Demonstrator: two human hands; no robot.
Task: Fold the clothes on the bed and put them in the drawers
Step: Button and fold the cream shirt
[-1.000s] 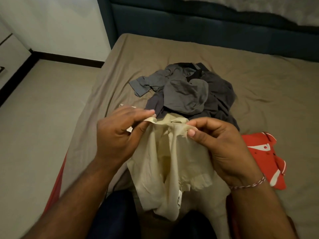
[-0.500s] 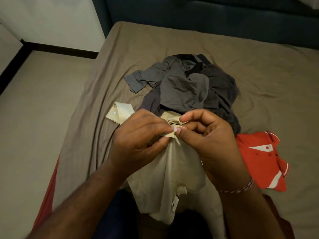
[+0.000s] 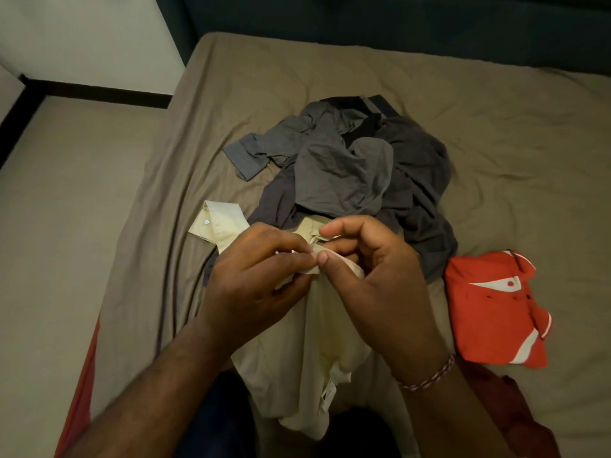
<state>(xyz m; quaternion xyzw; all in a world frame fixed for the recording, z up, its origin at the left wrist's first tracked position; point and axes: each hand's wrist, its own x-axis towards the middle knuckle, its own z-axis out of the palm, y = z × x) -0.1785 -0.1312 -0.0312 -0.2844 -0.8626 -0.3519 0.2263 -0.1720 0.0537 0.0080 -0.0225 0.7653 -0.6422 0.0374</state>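
Both hands, left hand (image 3: 261, 279) & right hand (image 3: 373, 276), now meet mid-frame, pinching the cream shirt (image 3: 297, 358) at its top edge (buttoning, prob.); they were apart 1 s ago. Folding not begun.

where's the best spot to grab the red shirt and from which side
Probably the red shirt by its near bottom edge, coming in from the right side with the right hand. It lies flat and already folded on the bed sheet, clear of the grey clothes pile, so sliding under that edge should keep the fold.
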